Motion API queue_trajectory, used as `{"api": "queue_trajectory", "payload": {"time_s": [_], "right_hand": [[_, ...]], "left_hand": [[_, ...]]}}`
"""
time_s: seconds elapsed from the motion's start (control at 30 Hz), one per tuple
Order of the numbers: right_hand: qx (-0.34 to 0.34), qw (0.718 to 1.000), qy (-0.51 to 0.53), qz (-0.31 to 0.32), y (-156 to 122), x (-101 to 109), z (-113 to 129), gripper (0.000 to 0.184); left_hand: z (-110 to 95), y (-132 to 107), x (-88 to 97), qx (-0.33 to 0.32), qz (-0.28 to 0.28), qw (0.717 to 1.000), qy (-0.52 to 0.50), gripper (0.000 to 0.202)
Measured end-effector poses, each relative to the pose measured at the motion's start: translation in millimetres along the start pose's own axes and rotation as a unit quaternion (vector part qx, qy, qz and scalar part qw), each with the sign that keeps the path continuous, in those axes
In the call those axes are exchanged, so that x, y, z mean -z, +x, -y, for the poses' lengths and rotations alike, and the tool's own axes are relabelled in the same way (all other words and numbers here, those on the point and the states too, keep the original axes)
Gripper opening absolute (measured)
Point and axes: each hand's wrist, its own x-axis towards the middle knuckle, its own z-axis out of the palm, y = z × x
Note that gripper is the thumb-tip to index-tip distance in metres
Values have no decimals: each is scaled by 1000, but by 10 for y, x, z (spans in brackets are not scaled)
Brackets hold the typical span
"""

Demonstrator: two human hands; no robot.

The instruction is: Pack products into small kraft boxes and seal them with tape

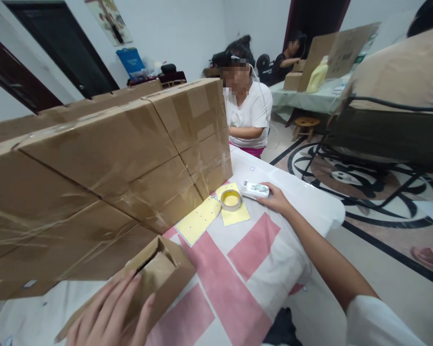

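Note:
My left hand (110, 315) lies on a small open cardboard box (155, 274) at the near edge of the table, its fingers spread flat over a flap. My right hand (276, 198) reaches out to the far side of the table and its fingers close round a white device (254, 189). A roll of tape (231, 199) sits on a yellow dotted sheet (234, 214) just left of that hand. A second yellow sheet (198, 221) lies beside it. Pink and white cloth (252, 254) covers the table.
A wall of large taped cardboard boxes (104, 163) stands along the left of the table. A person in a white shirt (247, 113) sits behind it. Another person in a chair (393, 129) is at right, a third at a far table (310, 98) holding a yellow jug.

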Motion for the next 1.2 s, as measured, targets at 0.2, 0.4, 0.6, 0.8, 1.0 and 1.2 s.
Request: {"api": "queue_trajectory", "payload": {"time_s": [0.2,0.4,0.6,0.8,1.0,1.2], "right_hand": [[73,993,74,62,-142,16,174,58],[111,961,108,227,-254,-42,395,57],[183,915,82,352,-355,-317,462,56],[205,902,48,377,-422,-449,431,54],[208,895,57,389,-406,-466,421,53],[210,892,68,395,-388,-472,443,53]], "left_hand": [[-768,463,-352,-106,-121,980,-119,19],[-1374,699,-750,-45,22,945,-323,19],[-1491,1010,-1157,56,201,933,-292,31],[-1502,992,-1290,102,282,912,-281,23],[-1420,1031,-1282,126,301,876,-354,15],[-1390,1093,-1370,183,341,799,-459,14]]}}
